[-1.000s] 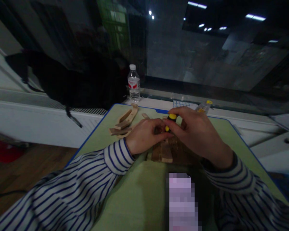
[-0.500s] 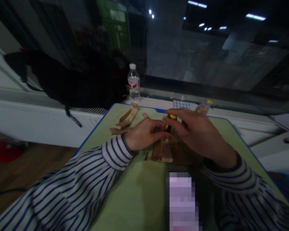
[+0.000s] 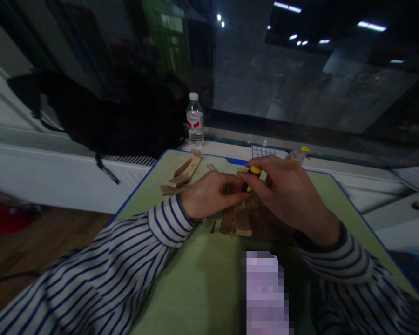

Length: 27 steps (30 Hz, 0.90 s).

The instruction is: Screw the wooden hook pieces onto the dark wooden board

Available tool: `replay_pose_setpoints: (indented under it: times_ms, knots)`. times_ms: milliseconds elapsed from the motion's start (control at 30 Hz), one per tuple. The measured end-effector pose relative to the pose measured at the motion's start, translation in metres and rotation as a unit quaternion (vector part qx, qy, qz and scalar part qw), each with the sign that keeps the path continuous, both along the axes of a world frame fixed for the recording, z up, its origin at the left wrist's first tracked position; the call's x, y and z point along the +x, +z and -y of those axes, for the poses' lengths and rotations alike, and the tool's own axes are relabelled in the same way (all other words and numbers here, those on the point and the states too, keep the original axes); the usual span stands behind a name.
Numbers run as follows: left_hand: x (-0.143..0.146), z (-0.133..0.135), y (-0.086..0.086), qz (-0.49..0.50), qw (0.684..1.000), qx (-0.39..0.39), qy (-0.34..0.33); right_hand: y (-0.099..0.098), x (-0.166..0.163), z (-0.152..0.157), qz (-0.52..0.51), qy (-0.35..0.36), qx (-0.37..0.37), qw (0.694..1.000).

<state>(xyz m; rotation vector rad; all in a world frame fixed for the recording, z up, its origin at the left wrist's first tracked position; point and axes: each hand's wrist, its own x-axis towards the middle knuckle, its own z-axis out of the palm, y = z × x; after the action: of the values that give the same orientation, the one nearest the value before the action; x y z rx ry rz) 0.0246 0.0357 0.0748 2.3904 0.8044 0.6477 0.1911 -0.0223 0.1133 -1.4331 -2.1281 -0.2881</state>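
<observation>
My right hand [image 3: 289,195] grips the black and yellow handle of a screwdriver [image 3: 254,170] between thumb and fingers. The handle leans, its lower end close to my left fingertips. My left hand [image 3: 212,193] is closed in a pinch by that lower end, over a wooden strip [image 3: 243,221]; what its fingers hold is hidden. The strip lies on a brown wooden board [image 3: 260,223] on the green tabletop. The tool's tip cannot be seen.
Several wooden pieces [image 3: 185,173] lie at the table's [image 3: 181,279] far left. A small dark screw-like piece [image 3: 212,226] is beside the board. A water bottle [image 3: 195,121] and a yellow-capped clear container [image 3: 296,156] stand at the back. A pixelated phone-like screen [image 3: 265,293] is in front.
The screwdriver handle has tilted slightly to the right, and my right fingers have shifted on it. My left hand stays nearly where it was.
</observation>
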Motion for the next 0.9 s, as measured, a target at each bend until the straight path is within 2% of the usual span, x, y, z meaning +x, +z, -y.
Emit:
replay_pose_setpoints:
  times_ms: [200, 333, 533, 667, 900]
  knots:
    - [0.0013, 0.0050, -0.0023, 0.003, 0.996, 0.045, 0.075, -0.0001, -0.0010, -0.0022, -0.007, 0.034, -0.012, 0.999]
    - [0.0005, 0.0053, -0.0025, -0.001, 0.997, 0.041, 0.064, 0.0039, 0.0039, 0.0021, -0.027, 0.129, -0.035, 0.991]
    - [0.0002, 0.0045, 0.0008, -0.002, 0.998, 0.031, 0.051, 0.0060, 0.0058, 0.0030, -0.031, 0.165, -0.045, 0.985]
    - [0.0005, 0.0033, 0.0019, -0.003, 0.999, 0.008, 0.032, 0.0030, 0.0044, -0.0013, -0.044, 0.143, -0.030, 0.988]
    - [0.0014, -0.0006, 0.0005, -0.003, 0.998, -0.056, -0.026, 0.0004, 0.0027, -0.0028, -0.024, 0.048, -0.029, 0.998]
